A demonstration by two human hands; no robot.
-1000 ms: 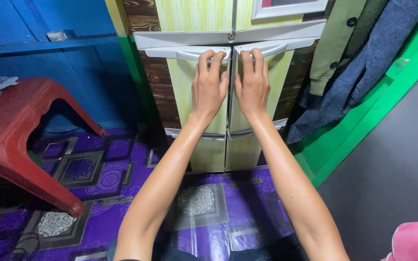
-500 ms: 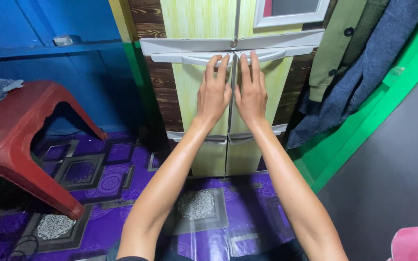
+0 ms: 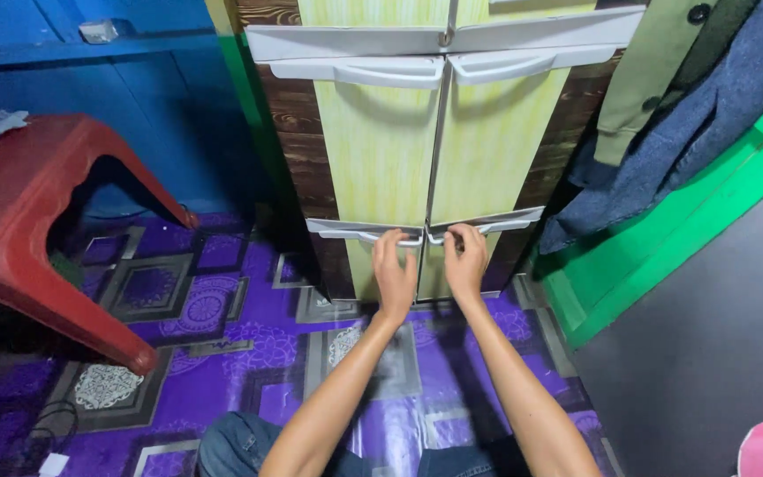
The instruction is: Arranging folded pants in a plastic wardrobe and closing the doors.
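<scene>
A: What do the hands hold?

B: The left hand point(image 3: 395, 276) curls its fingers over the pale grey plastic handle of the lower left door point(image 3: 366, 232); the right hand point(image 3: 465, 263) does the same on the matching grey handle of the lower right door point(image 3: 486, 224). Both hands are closed on their handles, fingertips hooked out of sight behind the lip.

A: Where do these handles sit?

B: Low on the tall plastic cabinet with yellow-green door panels and dark wood-grain sides point(image 3: 381, 150), just above the floor, meeting at the centre seam. The two doors appear shut and flush.

A: And above them?

B: A second pair of grey curved handles point(image 3: 359, 71) crosses the cabinet near the top edge of the view, well apart from the hands.

A: What surrounds the cabinet?

B: Below it lies a purple patterned vinyl floor covering point(image 3: 214, 309). To the left stands a dark red plastic table point(image 3: 19, 221) against a blue wall with a shelf point(image 3: 72, 44). To the right hang an olive garment point(image 3: 655, 71) and a blue-grey woollen coat point(image 3: 691, 132), beside a green painted door frame point(image 3: 664, 238).
</scene>
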